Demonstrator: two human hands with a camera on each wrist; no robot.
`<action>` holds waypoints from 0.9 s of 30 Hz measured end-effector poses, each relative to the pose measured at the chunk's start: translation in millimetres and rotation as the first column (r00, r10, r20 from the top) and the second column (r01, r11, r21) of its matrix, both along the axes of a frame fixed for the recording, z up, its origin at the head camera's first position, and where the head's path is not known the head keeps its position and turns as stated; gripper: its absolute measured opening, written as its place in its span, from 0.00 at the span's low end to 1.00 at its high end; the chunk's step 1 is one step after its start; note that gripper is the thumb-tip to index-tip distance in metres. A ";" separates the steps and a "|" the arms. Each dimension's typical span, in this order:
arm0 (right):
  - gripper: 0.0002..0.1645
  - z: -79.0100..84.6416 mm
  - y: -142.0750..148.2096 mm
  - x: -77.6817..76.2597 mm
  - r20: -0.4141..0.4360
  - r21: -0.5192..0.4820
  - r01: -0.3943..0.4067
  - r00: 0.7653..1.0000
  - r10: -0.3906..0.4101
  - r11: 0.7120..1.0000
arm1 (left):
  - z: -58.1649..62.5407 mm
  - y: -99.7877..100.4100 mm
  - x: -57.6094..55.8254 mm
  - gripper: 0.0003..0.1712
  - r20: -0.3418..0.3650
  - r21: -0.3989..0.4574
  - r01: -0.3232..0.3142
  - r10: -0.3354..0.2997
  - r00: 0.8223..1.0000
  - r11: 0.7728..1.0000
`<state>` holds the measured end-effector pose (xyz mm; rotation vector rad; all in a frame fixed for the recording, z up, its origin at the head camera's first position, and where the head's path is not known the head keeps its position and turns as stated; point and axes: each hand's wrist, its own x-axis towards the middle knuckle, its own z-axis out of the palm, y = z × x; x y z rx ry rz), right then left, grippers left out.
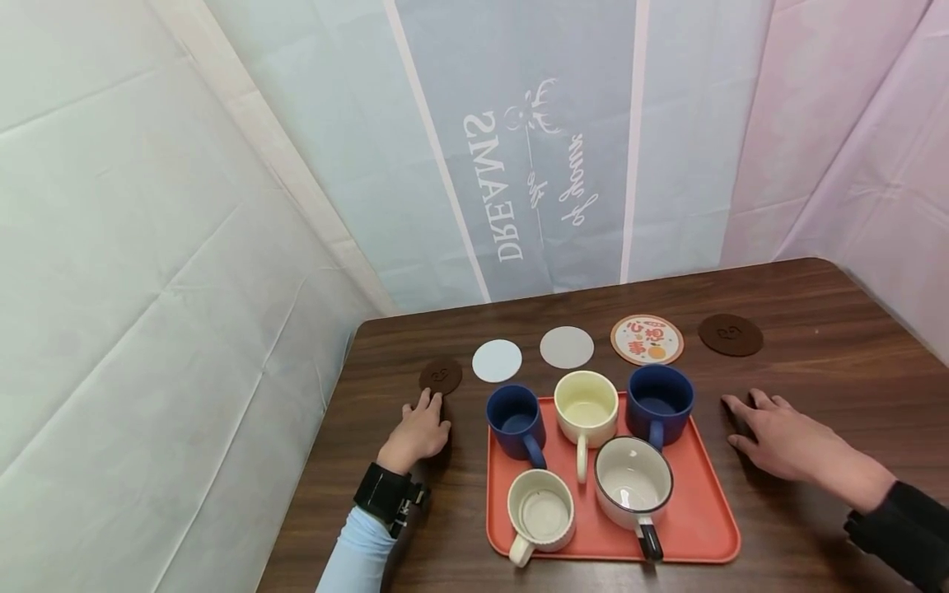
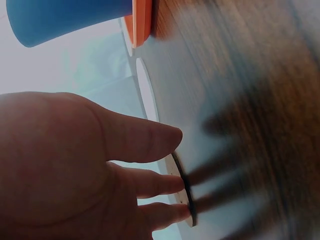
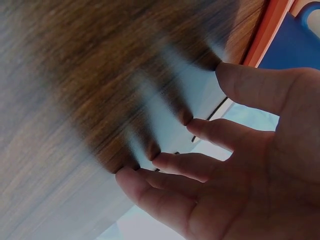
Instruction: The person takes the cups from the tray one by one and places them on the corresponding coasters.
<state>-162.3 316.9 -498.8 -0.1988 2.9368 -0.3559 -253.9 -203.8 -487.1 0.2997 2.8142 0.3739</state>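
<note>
My left hand (image 1: 417,432) reaches over the table with its fingertips at the near edge of a dark brown round coaster (image 1: 441,375). In the left wrist view the fingers are extended, the thumb stands apart, and the palm holds nothing. To the right of the tray, my right hand (image 1: 787,436) has its fingers spread, fingertips down at the wood and nothing in its grasp. Between the hands lies a red tray (image 1: 700,502) bearing several mugs: a blue mug (image 1: 513,416), a cream mug (image 1: 586,408), another blue mug (image 1: 660,399), a ribbed off-white mug (image 1: 541,511) and a black-rimmed white mug (image 1: 633,482).
Along the far side of the wooden table (image 1: 838,346) runs a row of coasters: a white one (image 1: 497,361), a grey one (image 1: 567,347), a printed one (image 1: 647,339) and a second brown one (image 1: 730,334). A fabric curtain (image 1: 541,165) hangs behind the table.
</note>
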 end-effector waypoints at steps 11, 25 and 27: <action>0.38 -0.8 0.0 0.7 -0.008 -0.004 0.000 1.000 0.000 1.000 | 1.5 5.7 -4.9 0.34 0.024 -0.012 -0.049 0.049 0.998 0.999; 0.38 -4.1 5.6 3.5 -0.047 -0.041 -0.018 0.999 0.016 0.999 | -0.6 9.9 8.3 0.37 0.011 0.050 -0.153 0.153 0.988 0.987; 0.35 -2.5 4.1 6.4 -0.063 -0.068 -0.016 0.998 0.012 0.998 | -3.0 12.1 17.3 0.35 -0.027 0.057 -0.139 0.141 0.990 0.989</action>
